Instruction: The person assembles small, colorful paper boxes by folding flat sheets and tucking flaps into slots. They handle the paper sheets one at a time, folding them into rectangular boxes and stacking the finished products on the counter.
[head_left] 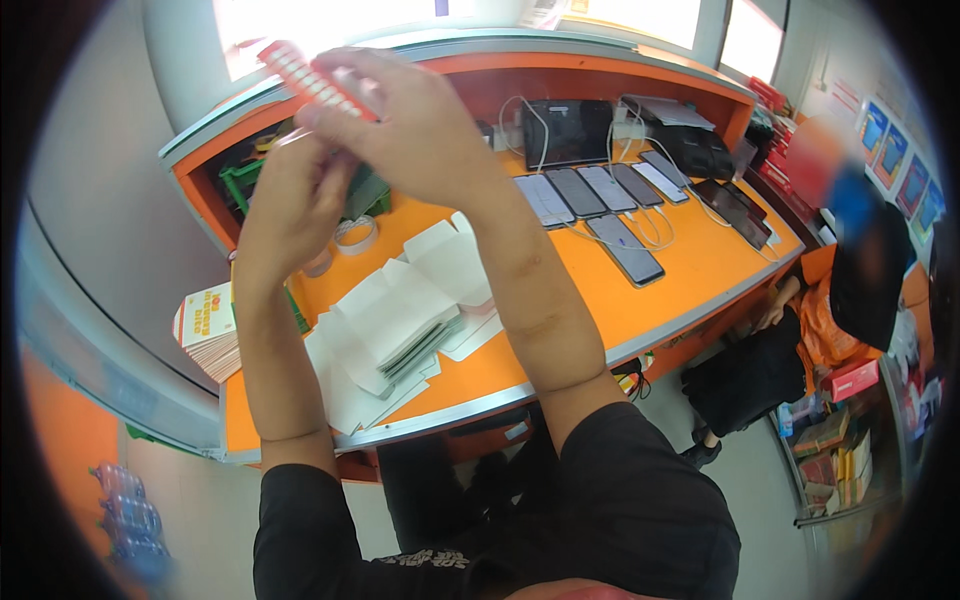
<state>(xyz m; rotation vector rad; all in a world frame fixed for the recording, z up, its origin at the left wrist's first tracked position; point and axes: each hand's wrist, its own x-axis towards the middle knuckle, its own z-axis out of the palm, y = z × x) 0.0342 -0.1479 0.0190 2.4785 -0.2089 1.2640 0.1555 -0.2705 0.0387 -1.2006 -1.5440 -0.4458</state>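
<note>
Both my hands are raised over the far left of the orange desk. My right hand (415, 120) pinches a red and white patterned strip (320, 88) between thumb and fingers; motion blur hides its exact kind. Just below, my left hand (290, 195) is closed near the right thumb, its fingers curled, and what they grip is hidden. Flat white unfolded cartons (400, 300) lie in a loose pile on the desk between my forearms. A roll of tape (356, 236) sits beyond them, beside a green basket (240, 185) partly hidden by my left hand.
Several phones (625, 248) with white charging cables lie on the desk's right, before a dark tablet (568, 132). A stack of printed cards (210, 325) stands at the left edge. At the right sits another person (845, 300). Plastic bottles (130, 520) stand on the floor, lower left.
</note>
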